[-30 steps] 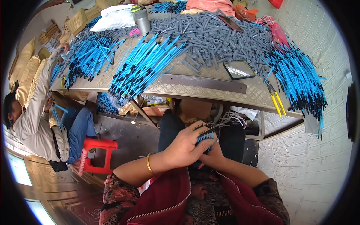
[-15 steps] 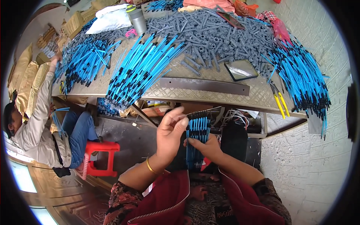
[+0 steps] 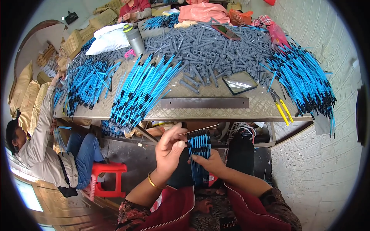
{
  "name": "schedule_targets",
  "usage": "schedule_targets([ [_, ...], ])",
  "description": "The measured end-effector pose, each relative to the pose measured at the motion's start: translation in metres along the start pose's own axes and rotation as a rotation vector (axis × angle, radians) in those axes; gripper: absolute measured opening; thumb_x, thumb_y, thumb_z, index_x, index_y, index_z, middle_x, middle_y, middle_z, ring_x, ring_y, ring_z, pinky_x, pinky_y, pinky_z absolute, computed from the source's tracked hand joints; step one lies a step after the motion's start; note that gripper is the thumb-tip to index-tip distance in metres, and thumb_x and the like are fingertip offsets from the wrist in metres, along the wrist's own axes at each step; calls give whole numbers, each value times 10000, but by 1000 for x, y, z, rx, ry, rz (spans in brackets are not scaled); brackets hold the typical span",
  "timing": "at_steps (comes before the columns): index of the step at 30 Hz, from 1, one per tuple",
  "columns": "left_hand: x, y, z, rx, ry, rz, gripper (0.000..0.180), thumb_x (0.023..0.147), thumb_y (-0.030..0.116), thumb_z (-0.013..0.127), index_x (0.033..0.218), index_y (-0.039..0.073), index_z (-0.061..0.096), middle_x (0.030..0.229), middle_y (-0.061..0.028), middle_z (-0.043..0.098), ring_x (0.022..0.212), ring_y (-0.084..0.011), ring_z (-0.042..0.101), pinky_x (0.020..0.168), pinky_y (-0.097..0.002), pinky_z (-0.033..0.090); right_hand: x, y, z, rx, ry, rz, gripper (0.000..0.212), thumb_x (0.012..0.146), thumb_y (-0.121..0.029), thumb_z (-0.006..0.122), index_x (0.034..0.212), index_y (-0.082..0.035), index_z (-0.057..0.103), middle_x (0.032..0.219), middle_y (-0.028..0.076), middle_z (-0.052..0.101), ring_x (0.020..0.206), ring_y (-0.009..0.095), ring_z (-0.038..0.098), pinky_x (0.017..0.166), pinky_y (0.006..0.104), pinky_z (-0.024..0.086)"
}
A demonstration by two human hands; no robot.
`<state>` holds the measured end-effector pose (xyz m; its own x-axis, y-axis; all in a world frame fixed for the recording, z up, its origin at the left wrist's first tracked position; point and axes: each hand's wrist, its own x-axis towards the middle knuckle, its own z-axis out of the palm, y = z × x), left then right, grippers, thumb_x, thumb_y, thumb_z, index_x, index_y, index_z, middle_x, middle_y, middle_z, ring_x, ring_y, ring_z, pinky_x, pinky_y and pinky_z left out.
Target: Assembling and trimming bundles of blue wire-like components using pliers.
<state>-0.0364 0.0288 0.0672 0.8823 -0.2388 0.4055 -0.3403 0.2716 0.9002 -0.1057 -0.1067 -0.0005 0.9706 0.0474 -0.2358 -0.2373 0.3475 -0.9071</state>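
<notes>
In front of my lap, my right hand (image 3: 210, 162) is closed round a bundle of thin blue sticks (image 3: 199, 143) with black ends, thumb across its front. The sticks stand side by side, their black tips uppermost. Along those tips runs a thin metal rod (image 3: 206, 128), slanting up to the right. My left hand (image 3: 169, 150) is raised at the bundle's left edge, its fingers bent at the rod's left end and its thumb beside the black tips. The exact grip of its fingertips is hard to make out.
The table (image 3: 185, 112) bears a flat metal bar (image 3: 204, 102), a dark glass-faced slab (image 3: 239, 82), yellow-handled pliers (image 3: 283, 109), grey plastic parts (image 3: 216, 50) and blue stick piles (image 3: 144, 90). At left a co-worker (image 3: 42, 150) sits by a red stool (image 3: 110, 179); another person (image 3: 135, 9) is behind the table.
The view has tilted upward, bringing the person behind the table into sight. My hands and the bundle sit slightly lower and further left in the picture; the grip looks the same.
</notes>
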Motion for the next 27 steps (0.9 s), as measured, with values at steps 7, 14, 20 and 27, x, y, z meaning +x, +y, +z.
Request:
schedule_targets([
  [7,12,-2,-7,304,-141,101,178,863,36,587,1027,-32,591,854,-54,604,755,-95,548,642,-207,461,1,3,-5,-72,-43,-69,165,865,-159,613,948,-17,613,841,53,654,774,111,622,681,255,510],
  [14,79,-12,2,14,-87,-222,195,886,159,578,943,-21,626,909,-70,626,768,-132,570,679,-267,466,3,-2,-24,21,10,-5,160,858,-148,622,952,-19,610,837,51,652,771,110,624,678,256,512],
  [20,222,-84,17,739,-291,-100,274,818,152,639,1031,-8,574,811,-38,643,745,-123,595,649,-267,465,5,2,-33,80,-15,36,160,853,-130,625,959,-13,605,846,59,655,783,119,633,693,260,524],
  [27,259,-125,2,1109,-308,77,241,726,61,685,936,13,578,763,-4,605,697,-69,530,622,-224,434,6,-2,-48,114,9,53,150,860,-118,613,962,-8,604,881,87,664,794,126,636,703,264,530],
])
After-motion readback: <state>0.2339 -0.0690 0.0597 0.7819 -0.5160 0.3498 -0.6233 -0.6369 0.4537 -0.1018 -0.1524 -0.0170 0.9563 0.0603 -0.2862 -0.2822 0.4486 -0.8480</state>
